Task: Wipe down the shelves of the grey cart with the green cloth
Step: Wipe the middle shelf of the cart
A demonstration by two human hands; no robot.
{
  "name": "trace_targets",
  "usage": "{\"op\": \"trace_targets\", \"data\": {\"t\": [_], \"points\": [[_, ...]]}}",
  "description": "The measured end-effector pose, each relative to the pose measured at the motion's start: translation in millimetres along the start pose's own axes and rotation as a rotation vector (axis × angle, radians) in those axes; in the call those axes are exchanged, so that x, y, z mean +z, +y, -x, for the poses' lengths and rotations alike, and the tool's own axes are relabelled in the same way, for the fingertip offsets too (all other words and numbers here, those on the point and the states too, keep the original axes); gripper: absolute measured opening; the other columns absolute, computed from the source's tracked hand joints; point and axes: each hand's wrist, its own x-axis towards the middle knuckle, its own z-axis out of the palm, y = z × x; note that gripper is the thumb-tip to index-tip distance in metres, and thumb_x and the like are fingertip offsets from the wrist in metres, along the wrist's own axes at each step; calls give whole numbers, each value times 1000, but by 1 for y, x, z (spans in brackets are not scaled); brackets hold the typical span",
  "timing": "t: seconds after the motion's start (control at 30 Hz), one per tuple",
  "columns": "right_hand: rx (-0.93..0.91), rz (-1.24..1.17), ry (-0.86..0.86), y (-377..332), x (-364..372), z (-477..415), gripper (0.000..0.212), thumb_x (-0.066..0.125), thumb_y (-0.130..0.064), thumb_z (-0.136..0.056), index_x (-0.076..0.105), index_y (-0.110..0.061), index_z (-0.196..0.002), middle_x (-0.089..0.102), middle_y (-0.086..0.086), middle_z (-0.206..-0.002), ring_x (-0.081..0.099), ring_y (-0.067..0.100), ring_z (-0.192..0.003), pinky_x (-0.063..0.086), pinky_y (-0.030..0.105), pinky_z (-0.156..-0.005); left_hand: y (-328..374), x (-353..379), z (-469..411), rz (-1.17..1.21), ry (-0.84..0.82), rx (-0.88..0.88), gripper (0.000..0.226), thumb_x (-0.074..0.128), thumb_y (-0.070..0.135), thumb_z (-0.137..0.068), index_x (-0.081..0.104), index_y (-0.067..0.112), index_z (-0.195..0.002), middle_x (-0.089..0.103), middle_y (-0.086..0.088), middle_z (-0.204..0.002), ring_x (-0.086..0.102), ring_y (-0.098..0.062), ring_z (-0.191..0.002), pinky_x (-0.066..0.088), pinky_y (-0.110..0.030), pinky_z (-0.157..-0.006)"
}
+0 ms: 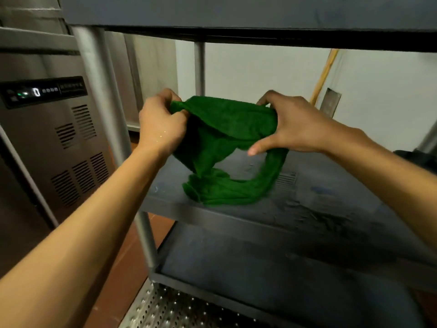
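The green cloth [224, 143] is stretched between both hands above the middle shelf [331, 209] of the grey cart, and its lower folds droop onto the shelf surface. My left hand [160, 121] grips the cloth's left end in curled fingers. My right hand [290, 124] pinches the right end between fingers and thumb. The shelf surface looks streaked and scuffed toward the right. Above is the underside of the top shelf [236, 17], and the bottom shelf [272, 275] lies below.
A steel cart leg [111, 124] stands at the left front corner. Left of it is a stainless machine with a lit display [42, 91] and vents. A wooden handle [324, 74] leans on the white wall behind. A perforated metal grate [165, 308] lies on the red tile floor.
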Motion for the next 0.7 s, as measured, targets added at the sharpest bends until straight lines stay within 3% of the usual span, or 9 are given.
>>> {"op": "trace_targets", "data": {"t": [0.1,0.17,0.27,0.37,0.43,0.53,0.6,0.7], "points": [[18,-3,-25,23,3,7,46,83,-29,-74,56,-29,-111,64,-3,-98,55,10,-79,42,24,-63,-1,-6,-2,-93,-15,52,27,63,6,-90,50,22,-73,59,-6,-76,63,-31,-79,56,-46,-69],[75,-106,6,36,0,12,30,74,-17,-79,60,-29,-102,66,-2,-98,60,13,-85,48,27,-72,-2,-9,-2,-141,-21,70,30,68,11,-91,50,23,-72,60,-5,-75,62,-27,-78,56,-46,-73],[133,-140,-123,49,-2,19,29,73,-11,-79,64,-27,-100,66,-5,-100,62,17,-94,53,34,-85,-1,-7,-2,-192,-36,135,32,66,5,-90,48,24,-71,57,-1,-70,56,-20,-69,51,-35,-62],[222,-42,-242,59,5,22,22,68,-6,-82,64,-24,-95,66,2,-97,62,21,-90,55,36,-81,8,0,0,-247,-49,217,33,58,-2,-85,46,25,-71,53,4,-66,46,-5,-58,39,-16,-51],[284,10,-229,66,6,20,17,63,-4,-82,68,-17,-92,66,5,-90,61,20,-83,55,33,-73,14,3,-1,-261,-63,252,31,57,-3,-84,48,25,-74,58,-4,-70,49,-8,-61,46,-24,-56],[319,89,-144,77,-7,13,17,58,-6,-82,63,-20,-90,56,-6,-77,51,10,-71,42,22,-57,28,6,-5,-257,-54,291,30,55,-2,-84,50,27,-77,62,-15,-85,59,-30,-79,54,-49,-72],[344,103,-67,81,-18,7,17,58,-8,-81,59,-24,-88,52,-7,-77,51,14,-73,36,20,-56,40,3,-14,-255,-7,310,31,55,1,-84,49,31,-75,64,-13,-90,63,-30,-84,56,-50,-76],[380,32,112,97,-40,9,15,57,-9,-81,62,-22,-80,55,-4,-78,54,21,-84,38,21,-61,60,5,-28,-266,36,318,36,57,0,-85,49,32,-71,59,1,-79,59,-18,-74,51,-37,-66]]}}
